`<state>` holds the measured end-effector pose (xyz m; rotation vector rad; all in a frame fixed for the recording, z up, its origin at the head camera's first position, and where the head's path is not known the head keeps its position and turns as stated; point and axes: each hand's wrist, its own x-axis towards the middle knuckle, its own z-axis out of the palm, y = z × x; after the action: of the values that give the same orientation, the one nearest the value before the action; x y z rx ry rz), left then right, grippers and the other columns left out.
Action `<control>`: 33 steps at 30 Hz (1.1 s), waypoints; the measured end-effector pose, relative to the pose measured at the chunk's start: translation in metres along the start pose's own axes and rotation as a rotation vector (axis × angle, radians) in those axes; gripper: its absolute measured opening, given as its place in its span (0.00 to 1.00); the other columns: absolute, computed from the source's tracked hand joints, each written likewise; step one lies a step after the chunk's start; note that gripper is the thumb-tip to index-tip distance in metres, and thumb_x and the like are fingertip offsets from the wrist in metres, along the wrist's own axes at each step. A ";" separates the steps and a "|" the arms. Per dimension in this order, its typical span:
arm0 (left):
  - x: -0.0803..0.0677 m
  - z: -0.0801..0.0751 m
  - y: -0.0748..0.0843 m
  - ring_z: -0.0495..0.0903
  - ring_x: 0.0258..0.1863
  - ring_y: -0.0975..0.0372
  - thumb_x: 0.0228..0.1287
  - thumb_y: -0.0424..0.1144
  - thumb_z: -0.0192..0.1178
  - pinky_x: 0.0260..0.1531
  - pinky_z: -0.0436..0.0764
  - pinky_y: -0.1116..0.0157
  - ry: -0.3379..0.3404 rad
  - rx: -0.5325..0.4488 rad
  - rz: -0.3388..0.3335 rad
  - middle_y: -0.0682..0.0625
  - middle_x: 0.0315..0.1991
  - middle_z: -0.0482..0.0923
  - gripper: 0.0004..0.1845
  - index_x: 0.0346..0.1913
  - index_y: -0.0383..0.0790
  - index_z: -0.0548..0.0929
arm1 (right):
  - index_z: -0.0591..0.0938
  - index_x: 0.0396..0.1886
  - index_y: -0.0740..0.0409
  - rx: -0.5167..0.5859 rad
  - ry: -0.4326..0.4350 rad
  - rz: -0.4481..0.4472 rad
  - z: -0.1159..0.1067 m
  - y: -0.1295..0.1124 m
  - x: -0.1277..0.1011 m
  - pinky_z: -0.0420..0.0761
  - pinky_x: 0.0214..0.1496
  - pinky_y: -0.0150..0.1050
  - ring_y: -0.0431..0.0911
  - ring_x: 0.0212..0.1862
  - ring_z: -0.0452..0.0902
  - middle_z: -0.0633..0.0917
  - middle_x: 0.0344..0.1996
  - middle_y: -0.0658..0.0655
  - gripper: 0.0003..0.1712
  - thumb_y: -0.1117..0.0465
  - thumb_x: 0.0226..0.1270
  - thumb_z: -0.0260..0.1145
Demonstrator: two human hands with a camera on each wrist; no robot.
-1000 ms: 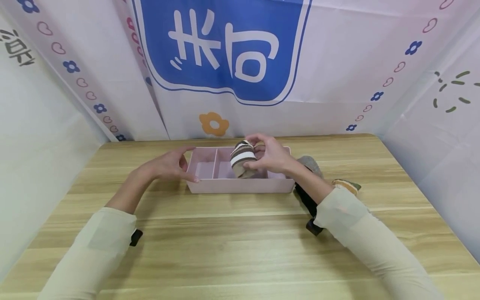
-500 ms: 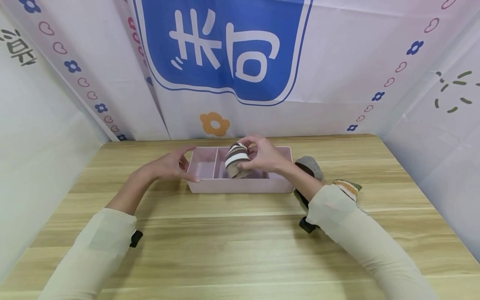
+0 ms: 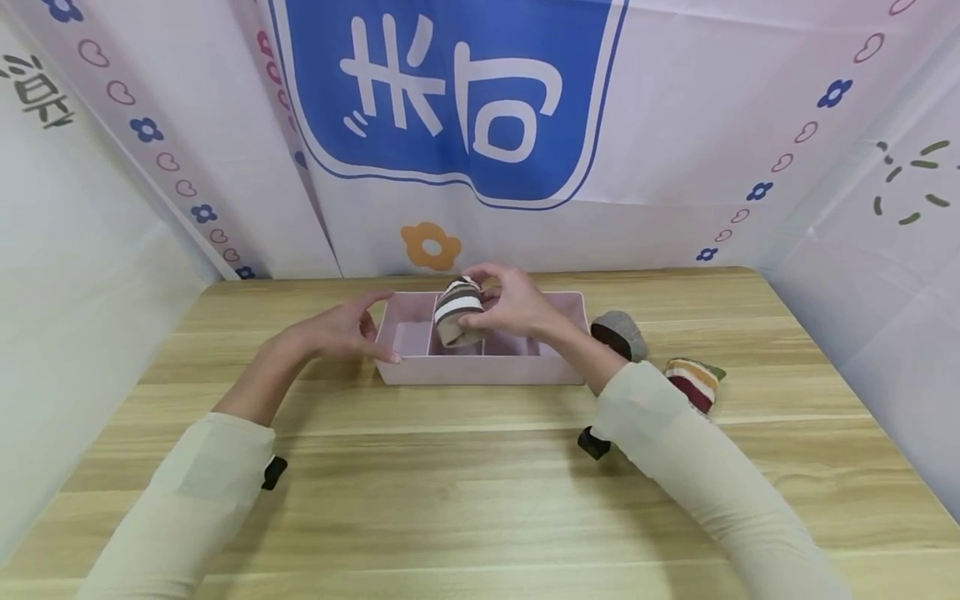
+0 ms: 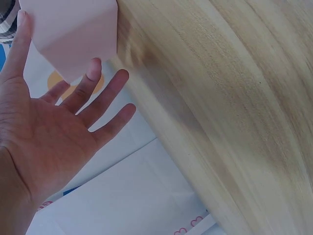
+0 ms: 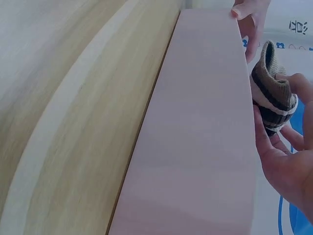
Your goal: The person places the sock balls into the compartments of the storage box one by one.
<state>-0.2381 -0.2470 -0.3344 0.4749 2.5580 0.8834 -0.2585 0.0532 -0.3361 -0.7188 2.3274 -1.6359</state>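
Observation:
My right hand [image 3: 513, 304] pinches a rolled sock [image 3: 459, 315] with brown, white and beige stripes between thumb and fingers. It holds the sock tilted above the pink divided box [image 3: 480, 371], over the divider beside the leftmost compartment. In the right wrist view the sock's ribbed opening [image 5: 270, 58] points upward. At the box's left end, my left hand [image 3: 337, 333] holds the end, thumb at the front corner and forefinger at the back corner. Its other fingers are spread apart in the left wrist view. Part of the box's inside is hidden behind the sock and right hand.
A grey and dark rolled sock [image 3: 619, 335] lies right of the box. Farther right is a rolled sock with yellow, white and dark red stripes [image 3: 694, 383]. The wooden table [image 3: 450, 500] meets a printed white cloth [image 3: 645, 233] behind the box.
My right hand has carried the striped sock leftward over the box, from around its middle toward the left compartment. The left hand stays on the box's end. Socks behind the right forearm show more now.

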 end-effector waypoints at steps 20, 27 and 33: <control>-0.001 -0.002 0.006 0.74 0.36 0.56 0.57 0.49 0.79 0.38 0.75 0.60 -0.026 0.008 -0.039 0.43 0.37 0.76 0.63 0.83 0.36 0.45 | 0.79 0.63 0.66 -0.101 0.026 -0.050 0.026 -0.002 0.022 0.83 0.48 0.37 0.50 0.45 0.82 0.82 0.50 0.61 0.36 0.67 0.52 0.82; 0.000 -0.002 0.006 0.74 0.36 0.56 0.57 0.49 0.79 0.38 0.75 0.60 -0.033 0.004 -0.035 0.43 0.36 0.76 0.63 0.83 0.37 0.45 | 0.79 0.62 0.67 -0.079 0.041 -0.048 0.037 -0.004 0.030 0.84 0.46 0.36 0.51 0.44 0.83 0.83 0.52 0.63 0.36 0.69 0.52 0.82; 0.000 -0.003 0.006 0.74 0.37 0.55 0.56 0.50 0.79 0.38 0.75 0.59 -0.036 0.008 -0.047 0.43 0.38 0.76 0.63 0.83 0.38 0.45 | 0.79 0.61 0.66 -0.134 0.051 -0.040 0.049 -0.005 0.037 0.84 0.46 0.34 0.53 0.48 0.85 0.83 0.54 0.62 0.36 0.67 0.52 0.83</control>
<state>-0.2384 -0.2441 -0.3291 0.4279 2.5305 0.8412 -0.2680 -0.0068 -0.3451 -0.7628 2.4935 -1.5428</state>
